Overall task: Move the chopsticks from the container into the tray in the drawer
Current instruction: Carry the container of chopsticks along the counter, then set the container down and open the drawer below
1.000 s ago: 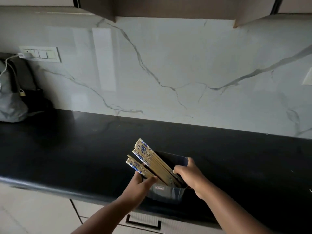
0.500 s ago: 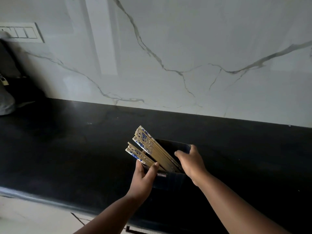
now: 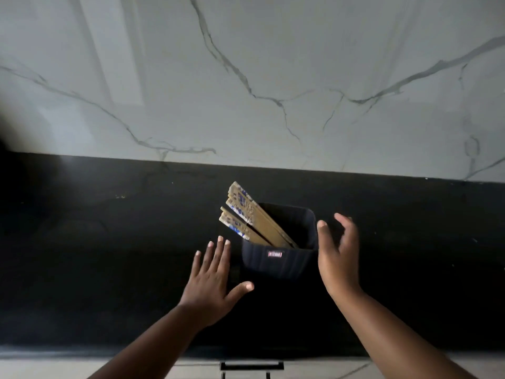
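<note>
A dark ribbed container (image 3: 276,262) with a small label stands on the black counter (image 3: 109,255). Several tan chopsticks (image 3: 250,220) with blue-patterned tops lean out of it toward the upper left. My left hand (image 3: 211,280) hovers just left of the container, fingers spread straight, touching nothing. On the container's right side is my right hand (image 3: 337,255), fingers loosely curved and apart from its wall. Neither hand holds anything. The drawer's tray is out of sight.
A white marble backsplash (image 3: 273,77) rises behind the counter. Below the counter's front edge a dark drawer handle (image 3: 251,365) shows at the bottom of the view. The drawer front looks closed.
Both hands have let go of the container and chopsticks and drawn back to either side. The view has tilted down and closer, bringing the drawer handle in.
</note>
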`<state>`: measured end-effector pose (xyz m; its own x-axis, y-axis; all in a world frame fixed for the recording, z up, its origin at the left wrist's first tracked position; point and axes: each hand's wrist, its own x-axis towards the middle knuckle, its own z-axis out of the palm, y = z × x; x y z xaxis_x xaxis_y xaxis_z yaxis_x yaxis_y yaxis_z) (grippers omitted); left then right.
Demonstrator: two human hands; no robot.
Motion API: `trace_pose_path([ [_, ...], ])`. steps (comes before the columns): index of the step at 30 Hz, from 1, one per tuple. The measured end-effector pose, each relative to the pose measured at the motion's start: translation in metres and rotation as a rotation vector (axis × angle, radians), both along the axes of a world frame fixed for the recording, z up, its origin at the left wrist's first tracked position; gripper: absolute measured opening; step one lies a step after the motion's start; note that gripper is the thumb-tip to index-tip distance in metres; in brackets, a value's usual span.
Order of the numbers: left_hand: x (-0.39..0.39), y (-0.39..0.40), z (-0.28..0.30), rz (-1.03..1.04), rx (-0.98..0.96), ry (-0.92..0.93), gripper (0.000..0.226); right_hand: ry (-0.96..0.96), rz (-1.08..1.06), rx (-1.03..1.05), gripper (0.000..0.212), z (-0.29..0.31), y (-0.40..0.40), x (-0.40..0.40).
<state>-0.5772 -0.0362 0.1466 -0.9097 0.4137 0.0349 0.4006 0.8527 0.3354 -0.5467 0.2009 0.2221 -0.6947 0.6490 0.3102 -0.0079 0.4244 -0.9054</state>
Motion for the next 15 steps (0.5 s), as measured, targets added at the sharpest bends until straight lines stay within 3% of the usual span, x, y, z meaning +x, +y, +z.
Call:
trace_pose_path([
  [3,0.013,-0.017,-0.014,-0.006,-0.156,-0.007,0.102,0.116,0.116,0.444,0.042,-0.028,-0.024,0.068],
  [7,0.025,-0.025,-0.019,0.008,-0.209,0.008,0.1,0.044,0.574,0.79,0.027,-0.069,-0.049,0.134],
  [11,0.04,-0.032,-0.022,0.017,-0.226,0.007,0.1,-0.308,0.935,0.881,0.024,-0.096,-0.054,0.156],
  [15,0.047,-0.034,-0.024,0.057,-0.189,0.022,0.096,-0.52,0.898,0.932,0.039,-0.122,-0.052,0.143],
])
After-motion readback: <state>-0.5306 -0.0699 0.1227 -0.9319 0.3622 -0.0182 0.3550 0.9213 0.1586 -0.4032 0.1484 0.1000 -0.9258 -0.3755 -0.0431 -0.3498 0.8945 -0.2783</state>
